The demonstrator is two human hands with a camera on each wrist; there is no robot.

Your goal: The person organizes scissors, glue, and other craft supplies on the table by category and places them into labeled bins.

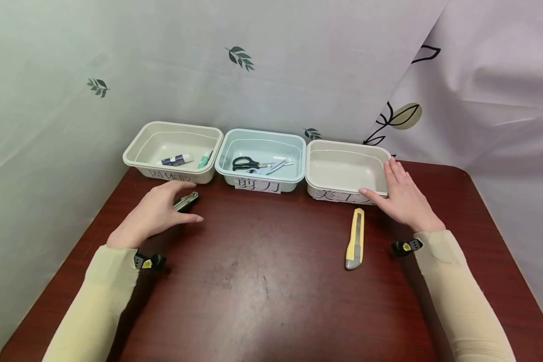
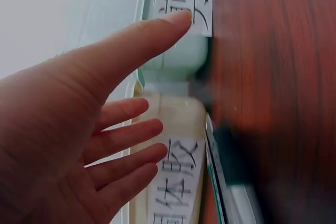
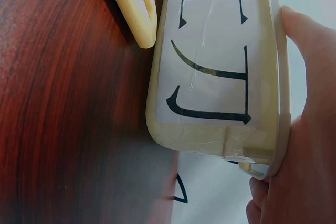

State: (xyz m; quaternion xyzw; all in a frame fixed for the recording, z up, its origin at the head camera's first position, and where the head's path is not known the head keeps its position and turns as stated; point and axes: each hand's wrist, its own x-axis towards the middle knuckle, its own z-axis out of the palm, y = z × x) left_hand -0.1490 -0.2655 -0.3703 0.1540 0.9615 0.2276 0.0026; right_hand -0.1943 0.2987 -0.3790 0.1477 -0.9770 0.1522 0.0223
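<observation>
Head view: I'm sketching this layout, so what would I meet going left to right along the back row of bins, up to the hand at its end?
Left beige bin → blue bin → right beige bin → right hand.

A slim metallic tool [image 1: 187,200] lies diagonally beside my left hand [image 1: 156,211]. My right hand [image 1: 406,198] touches an upright, labelled cream bin [image 1: 341,173].
</observation>
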